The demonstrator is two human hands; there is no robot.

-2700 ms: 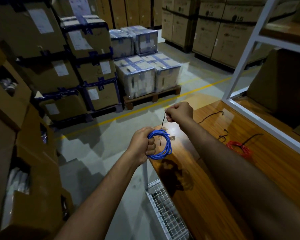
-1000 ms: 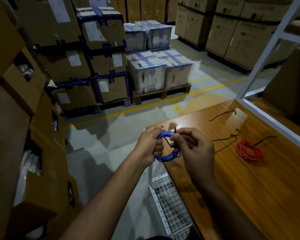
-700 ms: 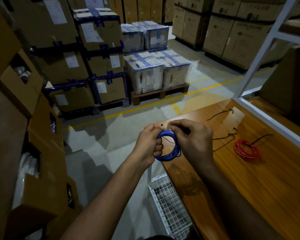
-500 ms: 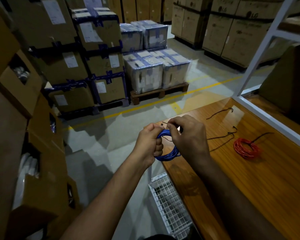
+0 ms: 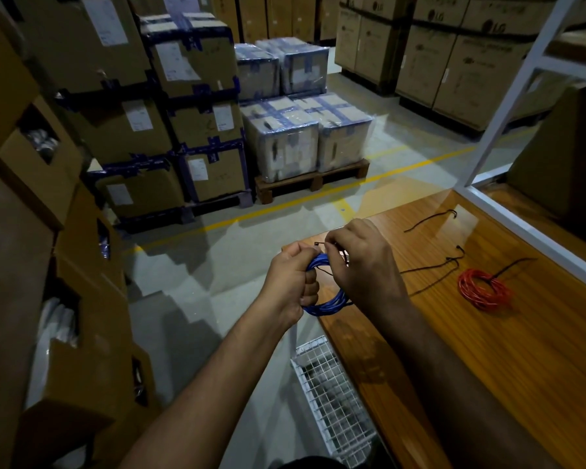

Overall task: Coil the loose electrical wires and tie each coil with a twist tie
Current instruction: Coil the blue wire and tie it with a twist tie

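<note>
The left hand (image 5: 290, 282) has its grip clenched around the blue wire coil (image 5: 325, 304), held over the desk (image 5: 487, 350) corner. The right hand (image 5: 362, 265) pinches a black twist tie (image 5: 319, 244) at the coil's top. A red coil (image 5: 484, 292) lies on the desk nearby.

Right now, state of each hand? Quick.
Left hand: closed around the blue wire coil.
Right hand: closed at the top of the coil, fingers pinching a thin black tie.
</note>
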